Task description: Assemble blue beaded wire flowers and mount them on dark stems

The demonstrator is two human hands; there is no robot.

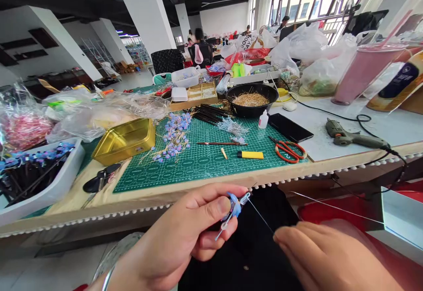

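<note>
Between the thumb and fingers of my left hand (pixel 194 220) is a small blue flower ornament (pixel 235 206) with clear pieces at its tip and a short pale stem below. A thin thread (pixel 260 215) runs taut from the ornament to my right hand (pixel 320 249), whose fingertips are pinched closed on it. Both hands are held in front of the table edge, over dark clothing. On the green cutting mat (pixel 205 163) beyond them lie a bunch of blue-purple flowers (pixel 175 137), a thin brown stick (pixel 218 143), a yellow lighter (pixel 253 155) and orange-handled scissors (pixel 290 151).
A gold tin (pixel 127 139) and a white tub (pixel 71 167) of dark sticks stand left. At the back is a black bowl (pixel 238 106) of gold pins. A glue gun (pixel 353 134), black phone (pixel 291 127) and pink drink (pixel 361 73) stand right. People sit farther off.
</note>
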